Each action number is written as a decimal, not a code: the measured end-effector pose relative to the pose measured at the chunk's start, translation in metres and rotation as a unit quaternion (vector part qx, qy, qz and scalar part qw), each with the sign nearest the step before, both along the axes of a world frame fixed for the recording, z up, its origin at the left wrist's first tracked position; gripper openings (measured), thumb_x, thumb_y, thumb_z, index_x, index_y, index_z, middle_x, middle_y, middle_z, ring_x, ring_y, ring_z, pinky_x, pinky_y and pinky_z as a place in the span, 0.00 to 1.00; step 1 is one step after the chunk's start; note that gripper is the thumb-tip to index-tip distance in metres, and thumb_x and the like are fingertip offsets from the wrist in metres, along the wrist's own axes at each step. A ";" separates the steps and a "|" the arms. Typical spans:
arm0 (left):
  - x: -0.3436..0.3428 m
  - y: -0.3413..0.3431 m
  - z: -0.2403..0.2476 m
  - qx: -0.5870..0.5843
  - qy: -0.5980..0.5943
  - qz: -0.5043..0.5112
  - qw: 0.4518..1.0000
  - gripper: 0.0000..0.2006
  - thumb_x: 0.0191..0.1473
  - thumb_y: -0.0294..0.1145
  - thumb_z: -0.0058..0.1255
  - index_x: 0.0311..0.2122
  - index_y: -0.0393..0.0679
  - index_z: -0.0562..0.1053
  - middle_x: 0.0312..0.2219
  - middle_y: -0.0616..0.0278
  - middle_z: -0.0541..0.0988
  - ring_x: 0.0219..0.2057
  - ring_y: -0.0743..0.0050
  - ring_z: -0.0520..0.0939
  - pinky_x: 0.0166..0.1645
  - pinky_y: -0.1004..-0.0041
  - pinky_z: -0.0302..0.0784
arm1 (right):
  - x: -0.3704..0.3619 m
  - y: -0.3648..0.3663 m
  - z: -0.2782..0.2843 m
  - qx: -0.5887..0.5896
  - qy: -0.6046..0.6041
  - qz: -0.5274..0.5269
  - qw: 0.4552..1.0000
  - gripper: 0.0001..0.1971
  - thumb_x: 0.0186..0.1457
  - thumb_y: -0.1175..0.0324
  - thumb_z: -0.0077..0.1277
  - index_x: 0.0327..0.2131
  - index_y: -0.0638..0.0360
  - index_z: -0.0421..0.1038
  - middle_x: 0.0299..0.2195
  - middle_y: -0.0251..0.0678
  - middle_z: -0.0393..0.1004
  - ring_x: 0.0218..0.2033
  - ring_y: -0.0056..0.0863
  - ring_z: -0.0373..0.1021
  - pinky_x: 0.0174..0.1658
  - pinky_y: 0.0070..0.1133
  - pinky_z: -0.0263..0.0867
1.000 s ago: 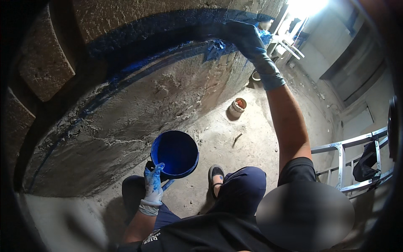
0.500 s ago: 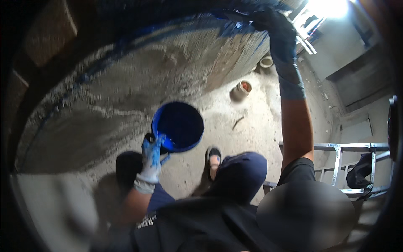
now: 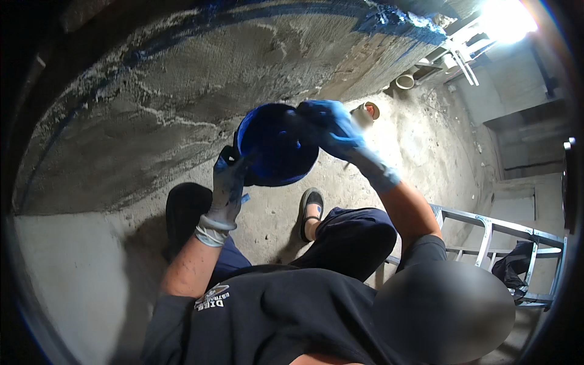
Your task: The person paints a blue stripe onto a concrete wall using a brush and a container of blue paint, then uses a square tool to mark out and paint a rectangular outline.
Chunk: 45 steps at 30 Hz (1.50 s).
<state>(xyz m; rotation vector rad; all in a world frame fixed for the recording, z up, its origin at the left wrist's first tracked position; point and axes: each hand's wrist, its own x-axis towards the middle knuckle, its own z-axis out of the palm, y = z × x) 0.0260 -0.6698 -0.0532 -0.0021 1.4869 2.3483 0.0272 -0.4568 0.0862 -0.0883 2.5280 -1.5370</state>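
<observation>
A bucket of blue paint [image 3: 283,174] is held up in front of my legs. My left hand [image 3: 229,185], in a pale glove stained blue, grips its left side, where a small dark piece sticks up beside the thumb. Over the bucket's right rim is my right hand [image 3: 334,129], its glove heavily smeared with blue. Its fingers are closed on a dark tool, apparently a paintbrush [image 3: 296,125], whose end is down inside the bucket. Blur and shadow hide the tool's shape. The rough grey wall [image 3: 213,91] carries wet blue paint [image 3: 398,25] along its top.
Small containers stand on the concrete floor by the wall: one with reddish contents [image 3: 369,111] and a pale one [image 3: 404,81]. An aluminium ladder [image 3: 486,240] is at the right, with a black cloth or bag [image 3: 514,267] on it. A bright lamp [image 3: 508,24] shines at upper right.
My right hand has come down from the wall's painted top edge to the bucket, bringing the dark tool into it. The bucket and my left hand sit slightly higher and further right in view.
</observation>
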 end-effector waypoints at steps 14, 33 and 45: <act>-0.002 0.014 0.023 -0.032 -0.041 -0.094 0.994 0.17 0.48 0.45 0.56 0.41 0.56 0.66 0.42 0.63 0.72 0.44 0.61 0.73 0.47 0.44 0.62 | 0.042 0.057 0.011 -0.116 0.202 -0.038 0.972 0.07 0.55 0.75 0.50 0.38 0.64 0.73 0.33 0.36 0.77 0.35 0.22 0.73 0.39 0.19 0.70; 0.002 0.063 0.010 -0.153 -0.167 -0.046 0.973 0.15 0.46 0.36 0.57 0.38 0.52 0.65 0.33 0.63 0.76 0.32 0.66 0.81 0.29 0.65 0.79 | -0.112 0.249 0.062 0.396 0.622 -0.123 0.664 0.12 0.48 0.70 0.56 0.39 0.52 0.75 0.37 0.33 0.77 0.37 0.31 0.74 0.41 0.23 0.71; 0.001 0.063 0.006 -0.164 -0.181 -0.059 0.968 0.11 0.49 0.39 0.52 0.37 0.62 0.65 0.34 0.71 0.74 0.33 0.69 0.78 0.39 0.55 0.72 | -0.118 0.131 0.073 0.236 0.689 -0.011 0.685 0.10 0.49 0.65 0.57 0.36 0.53 0.75 0.31 0.33 0.77 0.35 0.33 0.73 0.39 0.26 0.69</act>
